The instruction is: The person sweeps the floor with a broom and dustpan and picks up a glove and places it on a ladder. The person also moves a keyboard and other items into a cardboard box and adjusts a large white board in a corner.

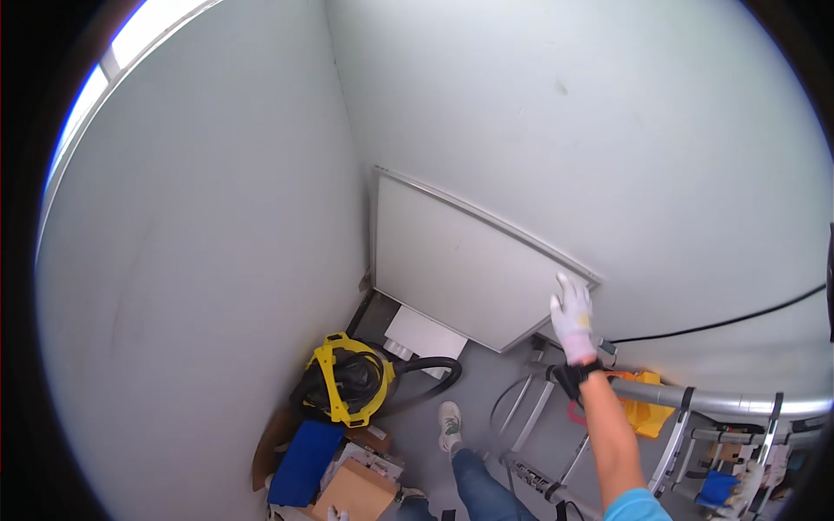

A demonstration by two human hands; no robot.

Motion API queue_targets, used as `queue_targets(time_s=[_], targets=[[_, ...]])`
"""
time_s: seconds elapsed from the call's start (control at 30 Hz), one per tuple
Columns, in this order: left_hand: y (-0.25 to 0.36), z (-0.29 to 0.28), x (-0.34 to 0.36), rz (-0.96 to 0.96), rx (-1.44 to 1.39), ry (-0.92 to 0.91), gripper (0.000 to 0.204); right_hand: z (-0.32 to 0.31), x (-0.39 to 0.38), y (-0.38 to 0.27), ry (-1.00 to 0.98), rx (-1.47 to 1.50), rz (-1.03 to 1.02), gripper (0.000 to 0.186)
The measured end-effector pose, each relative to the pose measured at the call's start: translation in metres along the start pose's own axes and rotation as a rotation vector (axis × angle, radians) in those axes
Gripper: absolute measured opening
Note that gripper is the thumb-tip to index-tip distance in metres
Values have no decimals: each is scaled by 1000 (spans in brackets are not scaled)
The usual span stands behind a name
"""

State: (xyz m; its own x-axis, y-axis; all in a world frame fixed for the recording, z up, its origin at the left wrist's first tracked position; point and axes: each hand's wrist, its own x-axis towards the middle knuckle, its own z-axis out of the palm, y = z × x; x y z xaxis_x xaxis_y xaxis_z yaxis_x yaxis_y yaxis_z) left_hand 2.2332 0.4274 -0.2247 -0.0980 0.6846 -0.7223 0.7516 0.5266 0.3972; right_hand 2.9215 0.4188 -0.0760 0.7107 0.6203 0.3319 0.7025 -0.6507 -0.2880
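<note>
My right hand [572,314], in a white glove with a dark band at the wrist, reaches to the right end of a framed white board [460,252]. Its fingers are stretched out and hold nothing; whether they touch the board I cannot tell. The board leans tilted against the wall in the corner, with a metal-coloured frame. At the lower edge only gloved fingertips of my left hand [337,515] show, slightly apart, over a brown cardboard box [356,489]. The rest of that hand is out of view.
A yellow and black vacuum cleaner [347,382] with a black hose stands by the left wall. Near it are a white box [426,332] and a blue panel [306,463]. Metal pipe racks [730,401], a yellow bin [647,417] and a black cable [721,323] lie at the right.
</note>
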Motion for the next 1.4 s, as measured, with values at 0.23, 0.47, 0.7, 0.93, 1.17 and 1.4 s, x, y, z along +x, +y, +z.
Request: queue_targets(time_s=[0.23,0.47,0.7,0.93,1.17,1.4], targets=[[23,40,-15,20,-57,-59,53,63,76,12,-167,-237,-161,55],[20,19,-19,9,40,28,54,79,84,-16,-146,-323,47,60],[41,39,-19,-50,-59,58,51,75,97,-5,-185,-327,-72,39],[32,48,-23,-62,-113,19,47,49,69,-38,-422,-120,-85,19],[-19,46,5,-18,-65,-39,47,46,-20,-83,-278,264,53,23],[-19,36,39,207,-7,12,30,40,-37,-99,-386,185,-7,27]])
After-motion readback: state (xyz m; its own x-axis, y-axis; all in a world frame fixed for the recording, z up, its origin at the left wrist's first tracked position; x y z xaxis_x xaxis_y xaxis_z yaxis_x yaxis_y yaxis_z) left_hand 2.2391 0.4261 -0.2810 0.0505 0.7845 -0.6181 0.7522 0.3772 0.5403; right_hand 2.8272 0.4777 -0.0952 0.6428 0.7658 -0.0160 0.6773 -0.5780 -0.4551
